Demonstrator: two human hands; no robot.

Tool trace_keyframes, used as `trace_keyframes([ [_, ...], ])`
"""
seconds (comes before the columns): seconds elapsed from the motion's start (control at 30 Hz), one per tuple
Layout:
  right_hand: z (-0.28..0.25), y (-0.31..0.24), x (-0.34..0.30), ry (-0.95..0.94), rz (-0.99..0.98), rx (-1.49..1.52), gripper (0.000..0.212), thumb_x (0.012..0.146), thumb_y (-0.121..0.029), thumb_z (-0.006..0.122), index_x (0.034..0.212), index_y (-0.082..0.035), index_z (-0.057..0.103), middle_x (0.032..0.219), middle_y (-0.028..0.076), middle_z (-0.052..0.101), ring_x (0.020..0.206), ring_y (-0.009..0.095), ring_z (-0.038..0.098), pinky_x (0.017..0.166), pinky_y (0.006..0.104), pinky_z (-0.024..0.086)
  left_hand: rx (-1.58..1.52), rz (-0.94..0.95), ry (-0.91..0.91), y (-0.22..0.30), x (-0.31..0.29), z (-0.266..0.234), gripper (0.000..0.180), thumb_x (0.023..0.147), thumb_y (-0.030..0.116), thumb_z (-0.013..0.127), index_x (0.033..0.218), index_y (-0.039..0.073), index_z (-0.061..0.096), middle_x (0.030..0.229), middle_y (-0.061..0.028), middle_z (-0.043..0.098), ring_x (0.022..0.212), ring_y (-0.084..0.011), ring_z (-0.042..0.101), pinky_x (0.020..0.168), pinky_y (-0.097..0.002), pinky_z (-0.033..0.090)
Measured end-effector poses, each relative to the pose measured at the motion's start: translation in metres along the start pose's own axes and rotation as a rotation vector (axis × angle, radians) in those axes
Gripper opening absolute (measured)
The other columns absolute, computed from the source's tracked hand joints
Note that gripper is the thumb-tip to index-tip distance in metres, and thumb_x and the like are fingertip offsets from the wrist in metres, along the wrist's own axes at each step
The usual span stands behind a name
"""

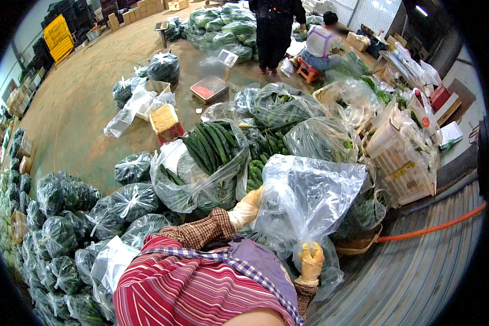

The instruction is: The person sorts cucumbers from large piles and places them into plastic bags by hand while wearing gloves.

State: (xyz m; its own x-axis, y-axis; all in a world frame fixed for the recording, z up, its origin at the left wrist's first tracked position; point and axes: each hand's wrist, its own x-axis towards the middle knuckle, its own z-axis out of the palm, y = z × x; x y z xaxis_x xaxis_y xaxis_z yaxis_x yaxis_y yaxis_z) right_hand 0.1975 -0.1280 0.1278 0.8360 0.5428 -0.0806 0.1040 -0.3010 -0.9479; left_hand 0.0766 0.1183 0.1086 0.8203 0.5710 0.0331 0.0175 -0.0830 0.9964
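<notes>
A large clear plastic bag (309,198) is spread out in front of me, its wide end away from me and its gathered part near my body. My right hand (311,264), in a yellowish glove, is closed around the gathered plastic. At the bag's left edge, my gloved left hand (247,209) pinches the film, its fingertips partly hidden. Just beyond my left hand, an open bag holds long dark green cucumbers (211,145), stacked side by side. More green cucumbers (255,174) show between that bag and the one I hold.
Tied bags of green produce (60,236) are piled at the left. Further bags (288,106) lie ahead, beside a pale plastic crate (399,155). An orange hose (432,224) crosses the ribbed surface at right. One person (277,32) stands; another (321,46) sits on a red stool.
</notes>
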Motion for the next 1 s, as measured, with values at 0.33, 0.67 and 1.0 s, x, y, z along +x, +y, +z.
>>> trace_keyframes([
  [0.33, -0.051, -0.001, 0.041, 0.270, -0.056, -0.297, 0.024, 0.092, -0.024, 0.052, 0.095, -0.003, 0.063, 0.077, 0.008, 0.062, 0.062, 0.013, 0.055, 0.055, 0.0278, 0.046, -0.863, 0.168, 0.342, -0.002, 0.059, -0.076, 0.036, 0.083, 0.018, 0.067, 0.116, 0.005, 0.058, 0.104, -0.0055, 0.062, 0.093, -0.0168, 0.058, 0.085, -0.0309, 0.045],
  [0.67, -0.049, -0.067, 0.187, 0.158, -0.092, -0.652, 0.032, 0.085, -0.032, 0.054, 0.092, -0.002, 0.062, 0.093, 0.023, 0.063, 0.088, 0.038, 0.061, 0.077, 0.0396, 0.048, -0.778, -0.105, 0.012, 0.006, 0.169, -0.158, 0.026, 0.088, 0.020, 0.057, 0.104, -0.001, 0.061, 0.095, -0.0123, 0.065, 0.082, -0.0250, 0.065, 0.071, -0.0371, 0.055],
  [1.0, 0.046, -0.122, 0.188, 0.443, -0.771, -0.145, 0.028, 0.089, -0.027, 0.054, 0.105, -0.006, 0.060, 0.097, 0.008, 0.059, 0.085, 0.020, 0.056, 0.076, 0.0311, 0.045, 0.638, 0.270, 0.539, 0.136, 0.070, -0.225, 0.040, 0.085, 0.019, 0.062, 0.119, 0.001, 0.053, 0.121, -0.0118, 0.053, 0.110, -0.0243, 0.051, 0.094, -0.0333, 0.039],
])
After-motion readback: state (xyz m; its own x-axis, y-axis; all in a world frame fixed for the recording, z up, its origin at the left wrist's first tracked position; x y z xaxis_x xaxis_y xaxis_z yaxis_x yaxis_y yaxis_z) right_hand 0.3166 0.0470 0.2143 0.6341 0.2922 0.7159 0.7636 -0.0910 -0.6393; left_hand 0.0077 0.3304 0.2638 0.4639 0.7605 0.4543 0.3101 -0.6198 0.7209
